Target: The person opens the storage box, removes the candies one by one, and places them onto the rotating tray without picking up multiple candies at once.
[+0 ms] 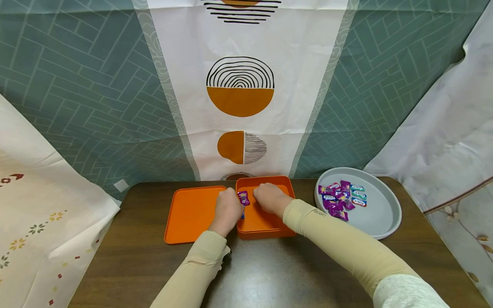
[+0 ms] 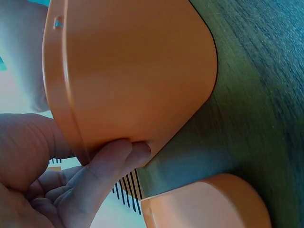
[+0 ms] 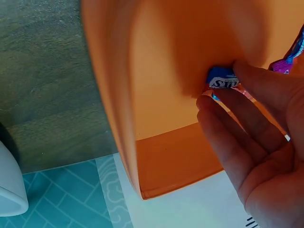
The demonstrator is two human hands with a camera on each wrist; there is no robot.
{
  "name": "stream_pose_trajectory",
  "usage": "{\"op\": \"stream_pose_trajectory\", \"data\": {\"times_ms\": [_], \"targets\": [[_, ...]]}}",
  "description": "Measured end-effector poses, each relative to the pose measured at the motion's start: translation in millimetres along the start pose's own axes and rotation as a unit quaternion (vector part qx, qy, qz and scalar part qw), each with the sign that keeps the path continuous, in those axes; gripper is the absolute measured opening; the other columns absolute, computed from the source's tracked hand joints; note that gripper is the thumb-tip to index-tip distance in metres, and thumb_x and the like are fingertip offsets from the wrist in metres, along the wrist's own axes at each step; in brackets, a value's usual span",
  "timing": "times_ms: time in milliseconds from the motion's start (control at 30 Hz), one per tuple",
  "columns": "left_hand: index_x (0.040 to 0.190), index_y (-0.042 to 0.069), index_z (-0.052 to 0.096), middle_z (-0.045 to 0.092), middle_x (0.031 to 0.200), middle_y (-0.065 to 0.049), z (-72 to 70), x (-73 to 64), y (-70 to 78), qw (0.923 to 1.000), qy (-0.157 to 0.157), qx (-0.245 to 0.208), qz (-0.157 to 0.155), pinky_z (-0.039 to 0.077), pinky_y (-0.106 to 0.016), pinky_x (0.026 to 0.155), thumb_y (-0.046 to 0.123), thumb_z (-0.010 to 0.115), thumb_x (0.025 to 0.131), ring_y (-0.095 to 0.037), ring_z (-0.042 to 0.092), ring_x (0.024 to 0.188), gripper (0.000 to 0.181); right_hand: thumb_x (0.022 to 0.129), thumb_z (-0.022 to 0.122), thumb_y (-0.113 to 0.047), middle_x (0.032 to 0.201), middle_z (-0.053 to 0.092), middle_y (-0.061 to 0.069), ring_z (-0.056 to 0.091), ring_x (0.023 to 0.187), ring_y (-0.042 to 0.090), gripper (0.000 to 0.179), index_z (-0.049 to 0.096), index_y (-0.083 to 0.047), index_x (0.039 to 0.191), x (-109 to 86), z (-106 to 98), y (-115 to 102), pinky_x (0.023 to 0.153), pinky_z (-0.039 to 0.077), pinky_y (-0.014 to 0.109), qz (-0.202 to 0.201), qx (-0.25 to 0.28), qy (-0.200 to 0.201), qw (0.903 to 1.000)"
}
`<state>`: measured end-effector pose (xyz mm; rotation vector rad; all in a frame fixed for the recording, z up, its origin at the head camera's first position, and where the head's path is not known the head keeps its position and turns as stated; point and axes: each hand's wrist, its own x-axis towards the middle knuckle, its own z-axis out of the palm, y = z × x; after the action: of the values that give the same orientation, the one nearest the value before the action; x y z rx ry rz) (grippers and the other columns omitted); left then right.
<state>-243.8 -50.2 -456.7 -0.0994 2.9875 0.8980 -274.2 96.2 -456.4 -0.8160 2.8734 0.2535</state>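
My left hand (image 1: 228, 210) grips the left wall of an orange box (image 1: 265, 233); in the left wrist view its thumb and fingers lie on the wall near a corner. Inside the box is my right hand (image 1: 271, 197). Between its thumb and fingers it pinches a small candy (image 3: 223, 78) in a blue, white and red wrapper, low over the box floor. A purple-wrapped candy (image 1: 244, 198) lies by the left wall, with a blue wrapper (image 1: 243, 215) partly hidden by my left hand.
Left of the box lies a shallow orange lid (image 1: 192, 215). On the right, a round grey tray (image 1: 379, 222) bears a pile of purple and blue candies (image 1: 337, 203) and a few green and blue ones (image 1: 359, 195). A patterned cloth (image 1: 246, 124) hangs behind the wooden table (image 1: 131, 256).
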Motion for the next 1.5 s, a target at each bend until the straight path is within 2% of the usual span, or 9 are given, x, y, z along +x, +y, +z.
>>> {"op": "stream_pose_trajectory", "data": {"times_ms": [100,367,600,733,867,1033,1300,1500], "targets": [[0.09,-0.002,0.061,0.065,0.076,-0.014,0.2,0.0,-0.1,0.9999,0.007,0.005,0.007,0.058,-0.034,0.058,0.009,0.078,0.068,-0.024,0.062,0.061,0.031,0.086,0.067,-0.022,0.086,0.067,0.006,0.061,0.078,0.02,0.015,0.066,-0.011,0.096,-1.5,0,0,0.083,0.055,0.031,-0.005,0.001,-0.001,1.0],[0.093,-0.002,0.059,0.065,0.079,-0.014,1.4,0.2,-0.3,1.0,-0.003,0.006,0.003,0.058,-0.035,0.06,0.009,0.078,0.068,-0.024,0.063,0.064,0.033,0.081,0.071,-0.018,0.076,0.063,0.002,0.057,0.07,0.017,0.012,0.066,-0.012,0.089,-8.5,-5,2,0.078,0.056,0.029,-0.003,0.036,-0.01,0.9993],[0.093,-0.002,0.059,0.065,0.078,-0.014,1.3,-0.2,-1.0,1.0,-0.005,0.005,-0.002,0.058,-0.035,0.058,0.009,0.077,0.069,-0.024,0.062,0.063,0.032,0.078,0.073,-0.017,0.069,0.058,0.0,0.053,0.065,0.015,0.01,0.066,-0.012,0.081,-16.7,-13,8,0.067,0.054,0.025,0.005,0.067,-0.013,0.9977],[0.091,-0.002,0.061,0.066,0.077,-0.013,0.8,-0.2,-1.3,1.0,-0.001,0.0,0.001,0.057,-0.035,0.056,0.007,0.077,0.068,-0.023,0.062,0.06,0.029,0.075,0.076,-0.017,0.061,0.056,-0.003,0.051,0.059,0.014,0.01,0.067,-0.012,0.076,-20.6,-18,15,0.06,0.051,0.021,0.009,0.111,0.001,0.9937],[0.089,-0.002,0.062,0.066,0.077,-0.013,-0.1,-0.9,-1.6,1.0,0.002,-0.008,0.0,0.057,-0.033,0.054,0.006,0.076,0.068,-0.023,0.061,0.059,0.027,0.071,0.078,-0.017,0.057,0.057,-0.005,0.049,0.056,0.015,0.012,0.067,-0.012,0.068,-24.0,-19,23,0.054,0.047,0.021,0.011,0.136,0.035,0.99],[0.091,-0.002,0.062,0.066,0.077,-0.013,-0.2,-1.6,-1.2,0.9999,-0.004,-0.011,-0.004,0.057,-0.032,0.052,0.006,0.076,0.069,-0.022,0.061,0.059,0.027,0.068,0.08,-0.015,0.063,0.063,-0.003,0.05,0.058,0.013,0.01,0.071,-0.009,0.069,-32.2,-22,37,0.055,0.048,0.022,0.006,0.159,0.077,0.9842],[0.091,-0.003,0.062,0.066,0.078,-0.013,-0.5,-1.2,0.5,1.0,0.0,-0.001,-0.005,0.058,-0.035,0.057,0.007,0.077,0.069,-0.025,0.063,0.064,0.028,0.07,0.08,-0.016,0.078,0.07,0.0,0.059,0.066,0.011,0.013,0.075,-0.009,0.08,-51.4,-30,59,0.065,0.056,0.026,0.023,0.21,0.086,0.9736],[0.091,-0.002,0.063,0.067,0.079,-0.013,-0.2,-1.1,1.8,1.0,-0.003,-0.002,-0.006,0.058,-0.035,0.058,0.008,0.077,0.069,-0.025,0.063,0.065,0.028,0.069,0.079,-0.017,0.077,0.07,0.0,0.057,0.061,0.01,0.01,0.076,-0.011,0.077,-70.6,-35,82,0.059,0.054,0.023,0.045,0.231,0.104,0.9663]]}}
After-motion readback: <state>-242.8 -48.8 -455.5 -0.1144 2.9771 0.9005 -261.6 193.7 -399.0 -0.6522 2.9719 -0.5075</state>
